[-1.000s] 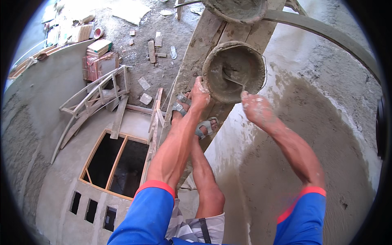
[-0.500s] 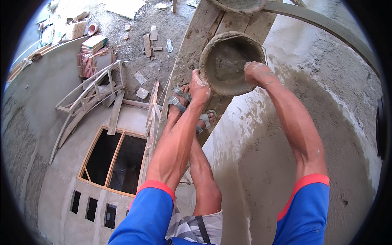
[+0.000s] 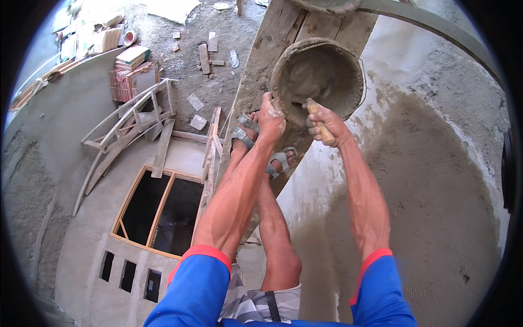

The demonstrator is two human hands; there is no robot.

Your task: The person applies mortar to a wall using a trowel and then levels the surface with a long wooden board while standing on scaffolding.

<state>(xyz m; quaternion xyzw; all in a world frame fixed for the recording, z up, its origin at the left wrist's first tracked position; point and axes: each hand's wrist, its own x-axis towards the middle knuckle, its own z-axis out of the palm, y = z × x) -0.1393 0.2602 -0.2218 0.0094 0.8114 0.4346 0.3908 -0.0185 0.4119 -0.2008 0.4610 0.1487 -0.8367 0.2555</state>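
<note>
On planks (image 3: 251, 82): mortar bucket (image 3: 344, 71); left hand (image 3: 271, 117), fingers curled over near-left rim, likely steadying it; right hand (image 3: 333, 124), fingers wrapped round wooden handle (image 3: 326, 135), tool end unclear.

Blue sleeves (image 3: 190, 291) have red cuffs (image 3: 210, 251); shorts (image 3: 287, 302) are grey and white, sandals (image 3: 242, 137) grey.

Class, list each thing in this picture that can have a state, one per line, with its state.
Near bucket: open at the top
Mortar: wet-looking, inside the near bucket
Left hand: closed on the near bucket's rim
Right hand: closed around a wooden handle
Wooden handle: gripped, slanted
Far bucket: open, partly out of view
Sandals: worn
Wall: partly dark, damp-looking
</note>
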